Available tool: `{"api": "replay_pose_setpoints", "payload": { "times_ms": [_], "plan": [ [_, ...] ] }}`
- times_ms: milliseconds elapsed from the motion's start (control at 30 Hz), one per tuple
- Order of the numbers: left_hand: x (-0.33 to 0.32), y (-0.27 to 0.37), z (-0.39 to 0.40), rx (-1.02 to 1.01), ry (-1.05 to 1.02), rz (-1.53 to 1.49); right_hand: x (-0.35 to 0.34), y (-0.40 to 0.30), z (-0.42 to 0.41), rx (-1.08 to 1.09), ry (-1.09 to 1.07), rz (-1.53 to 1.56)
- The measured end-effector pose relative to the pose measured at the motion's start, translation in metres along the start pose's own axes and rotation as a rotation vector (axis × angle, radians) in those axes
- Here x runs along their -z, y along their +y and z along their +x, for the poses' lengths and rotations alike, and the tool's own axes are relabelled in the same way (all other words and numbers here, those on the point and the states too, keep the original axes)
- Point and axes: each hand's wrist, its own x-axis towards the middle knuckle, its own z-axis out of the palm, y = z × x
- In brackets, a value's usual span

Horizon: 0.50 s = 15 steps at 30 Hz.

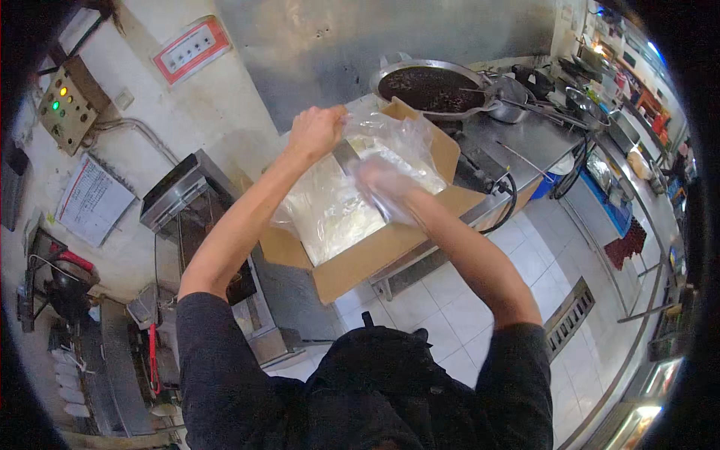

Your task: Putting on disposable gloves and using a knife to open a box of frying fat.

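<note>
A cardboard box (365, 264) stands with its flaps spread before me. Its clear plastic liner (405, 132) lies folded back around a pale, creamy-white block (343, 219). My left hand (318, 132) pinches the liner at the far left rim, fingers closed on a gathered edge. Over the middle of the block is my right hand (385, 180), blurred by motion and partly covered by clear plastic. A flat grey blade-like tool (345, 157) sticks out from this hand toward the upper left. The tool's handle is hidden in the grip, and its exact kind is unclear.
Behind the box is a wide metal pan (433, 90) of dark liquid. Metal pots (509, 101) stand beside it on the steel counter (540, 140). A black hose (511, 202) loops at the counter's edge. To the left is a steel appliance (197, 197); a control box (73, 104) hangs on the wall.
</note>
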Motion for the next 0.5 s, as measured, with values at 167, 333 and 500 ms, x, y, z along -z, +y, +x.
{"api": "replay_pose_setpoints", "payload": {
  "times_ms": [167, 333, 500],
  "plan": [
    [0.007, -0.01, 0.007, 0.105, -0.057, -0.012, 0.071, 0.067, 0.027, 0.192, 0.138, -0.4],
    [0.01, -0.011, -0.008, 0.15, 0.052, -0.008, 0.012, -0.068, -0.101, -0.477, 0.236, -0.412],
    [-0.001, -0.028, -0.02, 0.046, 0.005, 0.028, 0.073, -0.049, -0.123, -0.217, -0.131, -0.339]
  ]
}}
